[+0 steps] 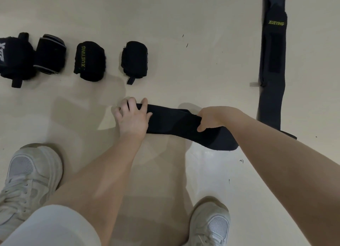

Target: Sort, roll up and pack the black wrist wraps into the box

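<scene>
My left fingers [128,106] curl over one end of the wrap [173,122] on the floor [184,62], palm down; my right hand [211,118] pinches its middle, thumb underneath. Both forearms reach forward, and four rolls [89,61] sit beyond

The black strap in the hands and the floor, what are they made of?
The strap looks like soft stretchy cloth: dull, with fuzzy edges, and it bends between the left hand and right hand. The floor looks hard, smooth and pale, perhaps vinyl or painted; it shines faintly.
</scene>
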Motion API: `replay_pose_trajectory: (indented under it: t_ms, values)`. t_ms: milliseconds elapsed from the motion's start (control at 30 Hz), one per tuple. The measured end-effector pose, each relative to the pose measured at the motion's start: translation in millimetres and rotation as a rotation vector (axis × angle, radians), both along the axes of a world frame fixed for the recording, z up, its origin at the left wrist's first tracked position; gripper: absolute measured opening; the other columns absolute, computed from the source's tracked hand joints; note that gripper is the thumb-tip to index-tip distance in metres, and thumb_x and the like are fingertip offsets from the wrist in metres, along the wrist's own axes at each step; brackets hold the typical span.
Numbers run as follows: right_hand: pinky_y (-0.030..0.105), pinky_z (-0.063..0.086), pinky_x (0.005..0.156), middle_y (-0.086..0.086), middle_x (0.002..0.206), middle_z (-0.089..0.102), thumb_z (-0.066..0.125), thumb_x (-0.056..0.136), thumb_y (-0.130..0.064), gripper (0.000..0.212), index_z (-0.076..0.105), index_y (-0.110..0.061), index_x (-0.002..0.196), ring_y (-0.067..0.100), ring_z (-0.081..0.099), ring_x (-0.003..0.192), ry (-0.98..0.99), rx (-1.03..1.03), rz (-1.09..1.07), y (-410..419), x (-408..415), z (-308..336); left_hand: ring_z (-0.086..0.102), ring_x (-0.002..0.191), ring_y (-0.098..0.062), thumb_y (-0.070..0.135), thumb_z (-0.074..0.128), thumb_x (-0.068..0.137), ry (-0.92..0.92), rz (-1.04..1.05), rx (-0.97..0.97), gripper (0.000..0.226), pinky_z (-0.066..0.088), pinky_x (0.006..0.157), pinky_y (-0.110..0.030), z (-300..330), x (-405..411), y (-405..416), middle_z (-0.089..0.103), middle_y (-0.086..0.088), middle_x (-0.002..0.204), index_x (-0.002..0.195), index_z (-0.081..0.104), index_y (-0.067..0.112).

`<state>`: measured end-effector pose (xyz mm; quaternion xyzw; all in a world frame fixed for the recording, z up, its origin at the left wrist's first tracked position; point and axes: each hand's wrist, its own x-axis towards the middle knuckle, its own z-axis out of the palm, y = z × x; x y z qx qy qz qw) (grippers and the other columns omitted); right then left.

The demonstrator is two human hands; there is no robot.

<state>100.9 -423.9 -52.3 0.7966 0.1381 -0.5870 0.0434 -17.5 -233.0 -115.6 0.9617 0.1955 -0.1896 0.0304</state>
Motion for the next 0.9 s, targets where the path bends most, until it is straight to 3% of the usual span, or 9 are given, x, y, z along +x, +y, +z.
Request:
replay_pose_trajectory:
  t_ms: [167,267,333,433,533,600,700,833,900]
  values:
    - [0.034,0.044,0.077,0.003,0.097,0.056,0.064,0.085,-0.037,0.040,0.058,-0.012,0.116,0.027,0.056,0.094,-0.221,-0.062,-0.114,-15.7,-5.8,-25.5,0.024,0.131,-0.036,0.048,0.041,0.096,-0.003,-0.013,0.012,0.059,0.019,0.107,-0.049,-3.0,0.5,-0.7,0.029,-0.018,0.137,0.146,0.027,0.021]
    - [0.030,0.038,0.067,0.000,0.080,0.051,0.067,0.082,-0.040,0.036,0.054,-0.015,0.106,0.024,0.053,0.081,-0.366,-0.146,-0.130,-15.0,-10.3,-35.7,0.025,0.130,-0.036,0.049,0.040,0.096,0.006,-0.027,0.040,0.058,0.019,0.107,-0.050,-4.5,-0.7,1.9,0.027,-0.017,0.139,0.146,0.027,0.023]
    - [0.030,0.035,0.071,-0.001,0.076,0.052,0.071,0.076,-0.045,0.047,0.047,-0.016,0.104,0.024,0.053,0.078,-0.448,-0.176,-0.134,-15.2,-9.8,-37.0,0.022,0.132,-0.035,0.049,0.038,0.096,0.022,-0.032,0.046,0.056,0.018,0.108,-0.049,-3.8,-1.2,4.4,0.020,-0.015,0.146,0.146,0.025,0.026]
    - [0.034,0.031,0.079,0.001,0.094,0.054,0.072,0.075,-0.048,0.063,0.039,-0.014,0.116,0.024,0.050,0.088,-0.593,-0.137,-0.044,-19.3,-17.5,-38.5,0.009,0.139,-0.033,0.045,0.029,0.099,0.033,0.005,-0.031,0.053,0.011,0.111,-0.048,1.6,3.2,1.9,-0.002,-0.008,0.156,0.148,0.016,0.027]
    - [0.032,0.034,0.083,0.005,0.119,0.049,0.060,0.088,-0.027,0.055,0.033,-0.013,0.134,0.025,0.048,0.106,-0.696,0.082,0.132,-19.5,-40.6,-48.1,-0.011,0.143,-0.030,0.026,0.031,0.095,0.038,0.098,-0.198,0.063,-0.003,0.114,-0.051,6.4,8.1,3.0,-0.017,-0.002,0.156,0.150,0.000,0.026]
    - [0.031,0.035,0.082,0.006,0.119,0.050,0.055,0.090,-0.023,0.047,0.036,-0.011,0.132,0.026,0.049,0.106,-0.714,0.123,0.115,-21.6,-51.0,-51.7,-0.018,0.143,-0.028,0.012,0.038,0.088,0.018,0.140,-0.302,0.075,-0.008,0.114,-0.050,8.9,6.0,9.6,-0.019,-0.003,0.156,0.149,-0.005,0.024]
    - [0.032,0.035,0.079,0.006,0.105,0.057,0.057,0.090,-0.034,0.033,0.049,-0.011,0.110,0.027,0.052,0.100,-0.661,0.035,-0.036,-26.4,-45.1,-46.3,-0.012,0.144,-0.026,-0.003,0.043,0.083,-0.092,0.219,-0.415,0.080,-0.005,0.116,-0.045,10.3,1.1,17.0,-0.011,-0.005,0.157,0.149,0.004,0.020]
    - [0.032,0.038,0.071,0.005,0.098,0.047,0.060,0.086,-0.040,0.038,0.056,-0.009,0.107,0.025,0.048,0.100,-0.517,0.056,-0.074,-30.9,-33.8,-36.3,0.006,0.142,-0.024,0.001,0.054,0.086,-0.198,0.439,-0.560,0.080,0.015,0.117,-0.042,11.6,1.7,14.4,0.004,-0.006,0.155,0.150,0.009,0.022]
    - [0.032,0.041,0.069,0.003,0.095,0.054,0.065,0.082,-0.043,0.040,0.058,-0.008,0.102,0.024,0.052,0.090,-0.379,0.056,-0.125,-37.7,-25.3,-27.0,0.012,0.140,-0.025,0.005,0.057,0.086,-0.176,0.561,-0.595,0.084,0.021,0.115,-0.039,14.4,4.0,13.5,0.007,-0.007,0.154,0.150,0.006,0.022]
